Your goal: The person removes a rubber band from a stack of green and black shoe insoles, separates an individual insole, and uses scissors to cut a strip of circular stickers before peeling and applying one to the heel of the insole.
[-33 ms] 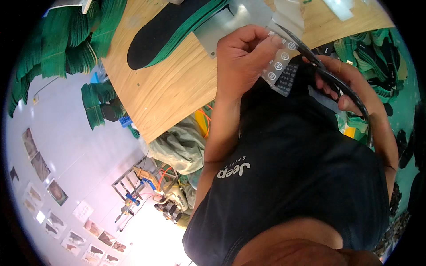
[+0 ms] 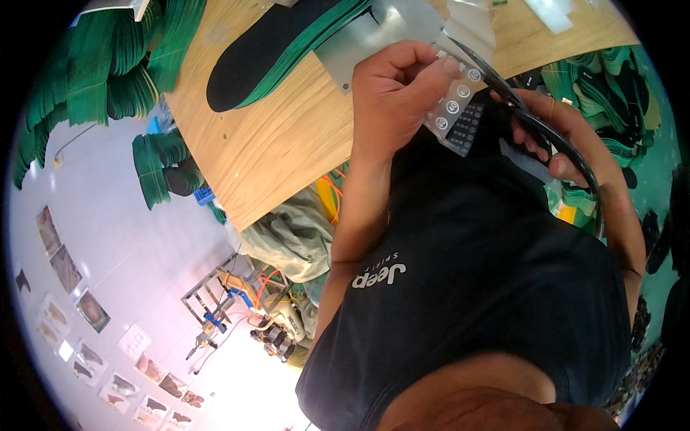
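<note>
- A workshop, apparently for insoles.
- Thick layered insoles (image 2: 251, 72), black over green, lie on a plain wooden tabletop (image 2: 273, 147).
- Many more green stacks (image 2: 90, 82) are piled at the left, others (image 2: 611, 93) at the right.
- A metal-framed machine (image 2: 215, 316) with coloured hoses (image 2: 264, 285) stands below.
- Photos (image 2: 93, 310) hang along the pale wall (image 2: 154, 269).
- Scissors (image 2: 550, 134) are in the right hand (image 2: 575, 122).

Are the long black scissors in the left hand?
No, the right hand holds the long black scissors, while the left hand pinches a clear plastic strip with white circles.
</note>
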Available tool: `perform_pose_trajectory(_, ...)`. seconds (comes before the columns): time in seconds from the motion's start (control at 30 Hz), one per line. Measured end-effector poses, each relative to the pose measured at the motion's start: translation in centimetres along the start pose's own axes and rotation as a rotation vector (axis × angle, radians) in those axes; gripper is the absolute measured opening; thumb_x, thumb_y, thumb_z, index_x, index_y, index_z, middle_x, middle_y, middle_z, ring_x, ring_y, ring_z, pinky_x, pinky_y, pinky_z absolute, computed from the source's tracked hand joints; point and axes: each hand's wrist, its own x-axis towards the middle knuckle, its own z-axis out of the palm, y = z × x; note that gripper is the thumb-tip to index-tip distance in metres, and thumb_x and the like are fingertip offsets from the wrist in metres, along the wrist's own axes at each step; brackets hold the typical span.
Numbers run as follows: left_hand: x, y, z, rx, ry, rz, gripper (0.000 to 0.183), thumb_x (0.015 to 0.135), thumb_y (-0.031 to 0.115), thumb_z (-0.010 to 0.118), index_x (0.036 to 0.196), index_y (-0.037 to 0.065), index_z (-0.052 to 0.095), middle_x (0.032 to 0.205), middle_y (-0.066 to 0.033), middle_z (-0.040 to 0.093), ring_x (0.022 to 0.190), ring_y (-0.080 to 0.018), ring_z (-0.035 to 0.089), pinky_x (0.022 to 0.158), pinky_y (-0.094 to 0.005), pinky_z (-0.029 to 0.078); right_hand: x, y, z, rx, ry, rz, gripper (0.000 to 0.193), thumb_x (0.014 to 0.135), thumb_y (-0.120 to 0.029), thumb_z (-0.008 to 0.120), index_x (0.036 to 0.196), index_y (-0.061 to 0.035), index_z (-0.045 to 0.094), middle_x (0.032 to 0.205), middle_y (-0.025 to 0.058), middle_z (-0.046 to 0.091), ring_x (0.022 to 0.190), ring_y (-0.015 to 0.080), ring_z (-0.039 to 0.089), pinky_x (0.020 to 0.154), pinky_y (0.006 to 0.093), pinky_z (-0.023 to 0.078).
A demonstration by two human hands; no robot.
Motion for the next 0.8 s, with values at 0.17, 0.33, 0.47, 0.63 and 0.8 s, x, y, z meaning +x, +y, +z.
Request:
perform_pose_trajectory(0.17,-0.1,0.0,0.0,0.099,0.014,0.015,0.008,0.087,0.007,0.070,0.089,-0.001,0.070,0.077,-0.0053,0.071,0.059,-0.0039,0.057,0.052,-0.0168,0.042,0.0,0.3,-0.2,-0.037,0.025,-0.051,0.107,0.071,-0.073,0.072,0.139,0.0048,0.047,0.085,0.0020,0.056,0.072,0.0093,0.053,0.059,0.0208,0.043)
perform_pose_trajectory(0.33,-0.1,0.1,0.0,0.115,0.019,0.002,0.007,0.086,0.006,0.071,0.089,-0.001,0.070,0.078,-0.0057,0.071,0.060,-0.0042,0.058,0.053,-0.0171,0.043,0.1,1.2,-0.7,-0.089,0.039,-0.097,0.107,0.068,-0.074,0.074,0.137,0.0048,0.051,0.075,-0.0013,0.053,0.063,0.0076,0.051,0.052,0.0200,0.038)
perform_pose_trajectory(0.47,-0.1,0.1,-0.1,0.155,-0.003,0.008,0.008,0.086,0.005,0.071,0.089,-0.002,0.070,0.079,-0.0062,0.071,0.063,-0.0058,0.060,0.056,-0.0181,0.046,0.2,0.9,0.6,-0.027,0.107,-0.162,0.099,0.071,-0.070,0.075,0.134,0.0038,0.054,0.069,-0.0041,0.050,0.059,0.0069,0.049,0.051,0.0202,0.034)
perform_pose_trajectory(0.63,-0.9,0.0,-0.1,0.366,-0.028,-0.025,0.009,0.085,0.007,0.073,0.087,-0.001,0.071,0.071,0.0007,0.067,0.062,-0.0035,0.056,0.057,-0.0185,0.044,-1.2,0.8,0.0,-0.103,0.087,-0.089,0.087,0.076,-0.064,0.075,0.128,0.0036,0.059,0.062,-0.0056,0.048,0.054,0.0075,0.047,0.051,0.0213,0.033)
perform_pose_trajectory(0.8,0.0,-0.8,-1.6,0.475,0.133,0.400,0.009,0.086,0.007,0.069,0.090,0.000,0.069,0.097,-0.0106,0.071,0.086,-0.0137,0.065,0.075,-0.0251,0.049,-3.7,2.5,-2.6,-0.458,0.354,-0.379,0.071,0.082,-0.054,0.073,0.128,-0.0010,0.060,0.071,0.0013,0.057,0.057,0.0099,0.052,0.053,0.0235,0.038)
